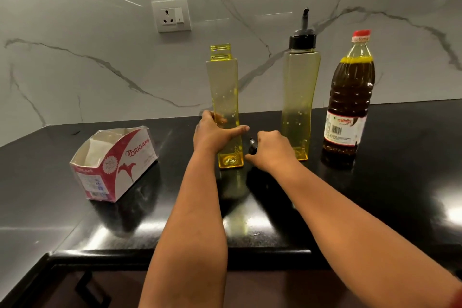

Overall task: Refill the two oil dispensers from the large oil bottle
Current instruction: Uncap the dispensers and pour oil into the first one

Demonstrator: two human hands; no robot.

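Observation:
Two tall yellow see-through oil dispensers stand on the black counter [375,195]. The left dispenser [223,87] has no cap on its neck, and my left hand [212,132] grips its lower body. The right dispenser [300,87] keeps its black pourer cap. My right hand [271,150] sits low between the two dispensers and holds a black pourer cap [253,146] just above or on the counter. The large oil bottle [350,97], dark brown oil with a red cap, stands upright to the right of both dispensers, untouched.
An opened red-and-white tissue box [112,162] lies on the counter to the left. A wall socket [171,15] is set in the marble backsplash behind. The counter's front edge [175,254] runs below my forearms.

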